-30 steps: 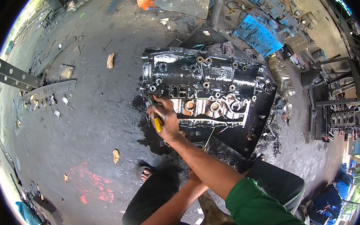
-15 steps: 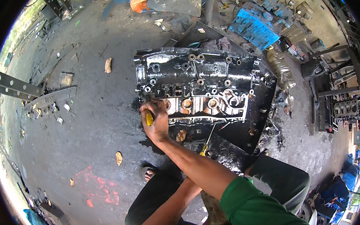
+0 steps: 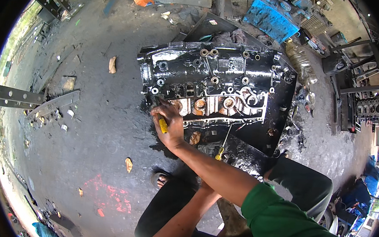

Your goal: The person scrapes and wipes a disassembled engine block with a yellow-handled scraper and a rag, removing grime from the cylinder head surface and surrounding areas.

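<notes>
An oily black engine casting [image 3: 180, 68] lies across a dark tray, its bare-metal recessed section [image 3: 221, 105] facing me. My right hand [image 3: 167, 123] is at the near left end of that section. Its fingers are closed around a yellow-handled tool [image 3: 163, 125], whose working end is hidden by the hand. My left forearm [image 3: 181, 218] comes up from the lower edge and passes under my right forearm, which hides the fingers of my left hand. A yellow-handled screwdriver [image 3: 220, 153] lies at the casting's near side, its shaft pointing toward the casting.
Beneath the casting is the black tray [image 3: 283, 112]. Dark rags [image 3: 238, 35] lie behind it. A clear plastic bottle [image 3: 302, 65] and small metal parts lie to the right. A blue machine [image 3: 273, 18] stands farther back. At the left, a perforated metal beam [image 3: 17, 97] juts in.
The whole view has shifted slightly, with the casting a little higher and wider. My right hand keeps its grip on the yellow-handled tool at the same end of the casting.
</notes>
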`<state>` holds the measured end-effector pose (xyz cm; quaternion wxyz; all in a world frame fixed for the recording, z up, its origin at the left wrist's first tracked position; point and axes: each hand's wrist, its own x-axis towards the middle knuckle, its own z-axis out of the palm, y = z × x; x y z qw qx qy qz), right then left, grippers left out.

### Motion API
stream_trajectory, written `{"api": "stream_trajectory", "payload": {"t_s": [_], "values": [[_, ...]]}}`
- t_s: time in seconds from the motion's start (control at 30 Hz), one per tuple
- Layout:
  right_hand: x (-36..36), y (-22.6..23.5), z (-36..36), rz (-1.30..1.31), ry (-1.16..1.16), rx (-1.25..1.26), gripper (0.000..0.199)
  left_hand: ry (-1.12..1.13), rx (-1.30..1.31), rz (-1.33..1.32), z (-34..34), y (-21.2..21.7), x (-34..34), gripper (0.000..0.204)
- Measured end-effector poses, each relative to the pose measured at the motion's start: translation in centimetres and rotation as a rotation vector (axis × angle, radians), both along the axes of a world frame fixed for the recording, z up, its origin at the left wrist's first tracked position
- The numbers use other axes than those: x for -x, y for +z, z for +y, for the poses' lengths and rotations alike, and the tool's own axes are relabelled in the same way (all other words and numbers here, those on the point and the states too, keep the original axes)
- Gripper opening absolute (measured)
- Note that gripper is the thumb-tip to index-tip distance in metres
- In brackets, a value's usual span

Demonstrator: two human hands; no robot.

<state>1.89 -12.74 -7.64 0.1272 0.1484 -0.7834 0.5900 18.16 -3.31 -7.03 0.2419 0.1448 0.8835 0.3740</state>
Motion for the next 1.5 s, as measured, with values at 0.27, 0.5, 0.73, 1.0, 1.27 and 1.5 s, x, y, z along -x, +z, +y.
{"api": "stream_trajectory", "payload": {"t_s": [0.27, 0.5, 0.73, 1.0, 1.27, 1.5], "values": [[3.0, -1.6, -1.7, -0.568, -0.226, 0.087, 0.009, 0.088, -0.232, 0.054, -1.5, -0.9, 1.0, 0.048], [1.9, -4.4, -2.0, -0.486, -0.095, 0.643, 0.018, 0.118, -0.061, 0.175, -0.8, -1.1, -0.2, 0.051], [3.9, -1.6, -1.7, -0.645, -0.096, 0.493, 0.013, -0.038, 0.117, 0.073, -1.7, -1.3, 1.6, 0.055], [2.5, 0.2, -1.3, -1.092, -0.284, 0.996, 0.01, -0.015, 0.036, 0.166, -1.3, -1.5, -0.6, 0.059], [3.4, 0.4, -1.3, -1.176, -0.36, 0.993, 0.014, 0.177, -0.209, -0.162, -1.0, -0.5, 0.1, 0.056], [4.5, -0.3, -1.4, -1.068, -0.298, 0.83, 0.011, -0.2, 0.297, -0.159, -2.0, 1.4, 3.1, 0.054]]}}
